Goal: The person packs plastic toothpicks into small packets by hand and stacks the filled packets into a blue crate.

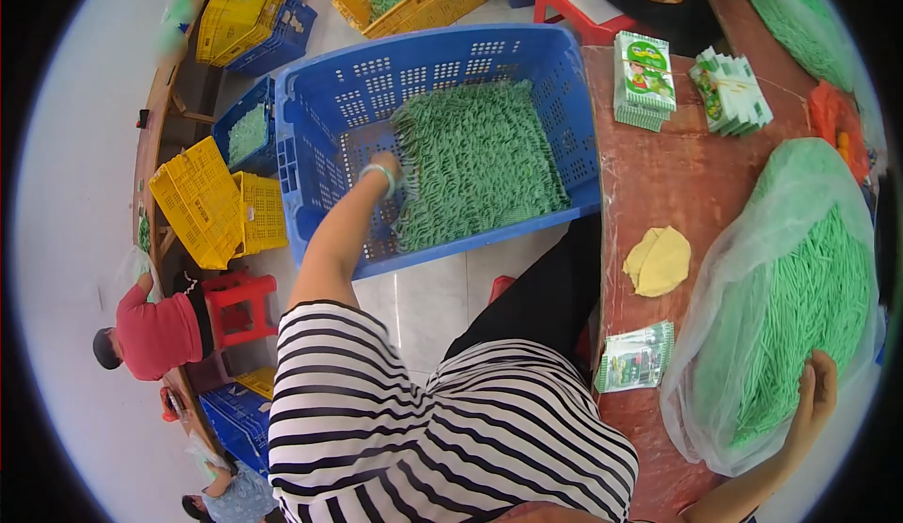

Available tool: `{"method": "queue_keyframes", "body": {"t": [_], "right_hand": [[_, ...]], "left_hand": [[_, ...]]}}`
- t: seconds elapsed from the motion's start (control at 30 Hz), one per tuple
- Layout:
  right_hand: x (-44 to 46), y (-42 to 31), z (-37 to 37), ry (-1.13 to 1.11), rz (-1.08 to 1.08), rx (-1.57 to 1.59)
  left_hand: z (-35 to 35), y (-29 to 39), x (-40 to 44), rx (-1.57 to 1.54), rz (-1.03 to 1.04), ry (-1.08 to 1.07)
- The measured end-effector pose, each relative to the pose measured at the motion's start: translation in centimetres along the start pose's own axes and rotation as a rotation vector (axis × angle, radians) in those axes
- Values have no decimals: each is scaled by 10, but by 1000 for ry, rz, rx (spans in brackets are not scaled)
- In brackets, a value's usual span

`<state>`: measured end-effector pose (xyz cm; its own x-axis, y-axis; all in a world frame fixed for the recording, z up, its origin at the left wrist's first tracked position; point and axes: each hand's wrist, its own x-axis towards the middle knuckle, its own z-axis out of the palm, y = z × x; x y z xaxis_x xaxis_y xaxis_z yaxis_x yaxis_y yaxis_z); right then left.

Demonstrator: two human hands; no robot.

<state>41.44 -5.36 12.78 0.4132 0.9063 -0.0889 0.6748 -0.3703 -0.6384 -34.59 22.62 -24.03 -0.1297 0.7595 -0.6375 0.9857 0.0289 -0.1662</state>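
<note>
My left hand (383, 171), with a bracelet at the wrist, reaches into a large blue crate (433, 41). It is at the left edge of a broad stack of green packets (480, 161); its fingertips are blurred against them. On the right, my right hand (820, 387) is at the edge of a clear plastic bag (715, 344) full of thin green sticks (809, 307). Its fingers are curled over the sticks, and whether they hold any is too small to tell.
The red table (649, 180) bears stacked green-white packets (644, 81), fanned packets (732, 92), yellow pieces (657, 261) and flat packets (636, 357). Yellow crates (198, 203) and a red stool (240, 307) stand left. A person in red (162, 330) sits at the left bench.
</note>
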Motion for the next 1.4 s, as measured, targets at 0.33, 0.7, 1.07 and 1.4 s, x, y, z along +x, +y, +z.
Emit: {"method": "queue_keyframes", "body": {"t": [0.33,0.7,1.07,1.4], "right_hand": [[5,10,2,-2,-33,-10],[-44,5,-40,473,-69,70],[-75,63,-57,425,7,111],[16,78,-40,466,-150,-170]], "left_hand": [[46,12,-37,-774,-7,-542],[-149,292,-304,-624,1176,456],[-53,377,-362,-484,1207,418],[-47,376,-360,-720,1269,554]]}}
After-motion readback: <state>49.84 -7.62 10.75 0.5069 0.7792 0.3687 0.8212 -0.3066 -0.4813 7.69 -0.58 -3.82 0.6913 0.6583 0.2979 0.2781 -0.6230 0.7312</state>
